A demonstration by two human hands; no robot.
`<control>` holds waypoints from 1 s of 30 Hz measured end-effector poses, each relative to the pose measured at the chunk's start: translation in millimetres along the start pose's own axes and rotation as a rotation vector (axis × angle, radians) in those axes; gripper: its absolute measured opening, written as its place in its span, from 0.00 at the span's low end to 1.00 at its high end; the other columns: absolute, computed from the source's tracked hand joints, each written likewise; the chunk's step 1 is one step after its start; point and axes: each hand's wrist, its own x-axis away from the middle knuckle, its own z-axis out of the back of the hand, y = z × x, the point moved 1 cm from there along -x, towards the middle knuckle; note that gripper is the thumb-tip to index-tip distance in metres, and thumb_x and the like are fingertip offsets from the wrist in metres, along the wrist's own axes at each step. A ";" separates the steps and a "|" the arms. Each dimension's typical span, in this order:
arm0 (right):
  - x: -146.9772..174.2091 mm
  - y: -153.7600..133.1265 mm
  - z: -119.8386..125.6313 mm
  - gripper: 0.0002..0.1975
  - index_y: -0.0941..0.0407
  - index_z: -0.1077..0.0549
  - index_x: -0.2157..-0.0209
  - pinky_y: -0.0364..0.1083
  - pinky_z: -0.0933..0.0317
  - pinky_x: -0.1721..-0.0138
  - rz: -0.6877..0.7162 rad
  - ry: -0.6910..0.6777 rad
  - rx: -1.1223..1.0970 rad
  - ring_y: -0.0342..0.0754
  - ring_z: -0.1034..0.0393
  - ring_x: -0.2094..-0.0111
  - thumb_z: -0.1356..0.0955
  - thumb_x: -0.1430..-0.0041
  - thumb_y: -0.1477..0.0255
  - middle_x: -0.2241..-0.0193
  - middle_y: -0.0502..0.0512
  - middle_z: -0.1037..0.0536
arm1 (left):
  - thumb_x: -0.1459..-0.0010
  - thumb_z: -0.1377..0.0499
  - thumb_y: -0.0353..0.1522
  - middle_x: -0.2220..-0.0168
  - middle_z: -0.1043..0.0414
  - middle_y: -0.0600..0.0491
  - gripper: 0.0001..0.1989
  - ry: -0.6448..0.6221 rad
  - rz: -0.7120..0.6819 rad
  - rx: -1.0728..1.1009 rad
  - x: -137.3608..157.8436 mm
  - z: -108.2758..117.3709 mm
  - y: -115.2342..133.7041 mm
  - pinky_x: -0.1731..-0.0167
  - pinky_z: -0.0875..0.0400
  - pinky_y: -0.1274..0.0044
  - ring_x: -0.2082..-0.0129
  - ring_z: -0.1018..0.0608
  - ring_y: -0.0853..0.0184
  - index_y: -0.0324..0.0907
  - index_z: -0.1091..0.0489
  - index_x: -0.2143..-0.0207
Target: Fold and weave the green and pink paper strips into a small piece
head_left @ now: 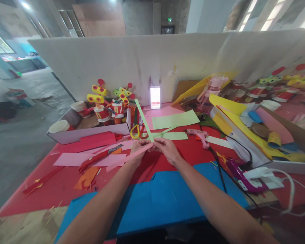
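Hands closed, pinching green strip, pink strip

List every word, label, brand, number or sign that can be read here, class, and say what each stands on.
None can be read with certainty.
Green lit sign on the far wall: too small.
White panel by the partition: pixelated.
Marks on the red-and-white cup: too blurred.
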 end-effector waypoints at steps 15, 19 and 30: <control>-3.7 3.7 3.9 0.17 0.56 0.25 0.73 0.47 0.29 0.65 0.084 0.140 0.064 0.45 0.28 0.75 0.24 0.59 0.59 0.78 0.48 0.24 | 0.56 0.30 0.39 0.76 0.26 0.54 0.15 -0.048 -0.011 -0.081 11.1 -13.7 17.2 0.75 0.32 0.79 0.78 0.27 0.71 0.39 0.28 0.71; -2.0 1.6 2.1 0.17 0.56 0.25 0.72 0.47 0.30 0.66 0.055 0.136 0.055 0.45 0.28 0.74 0.24 0.60 0.59 0.76 0.49 0.23 | 0.55 0.31 0.39 0.76 0.29 0.56 0.15 -0.062 -0.052 -0.129 13.6 -14.9 18.1 0.75 0.33 0.80 0.76 0.27 0.71 0.40 0.30 0.72; -0.7 -0.1 1.3 0.20 0.57 0.25 0.74 0.49 0.27 0.63 -0.009 0.077 -0.027 0.44 0.28 0.76 0.21 0.66 0.59 0.79 0.49 0.24 | 0.52 0.34 0.38 0.80 0.29 0.55 0.11 0.042 -0.061 -0.165 4.5 -4.2 3.5 0.76 0.39 0.80 0.79 0.31 0.72 0.40 0.28 0.77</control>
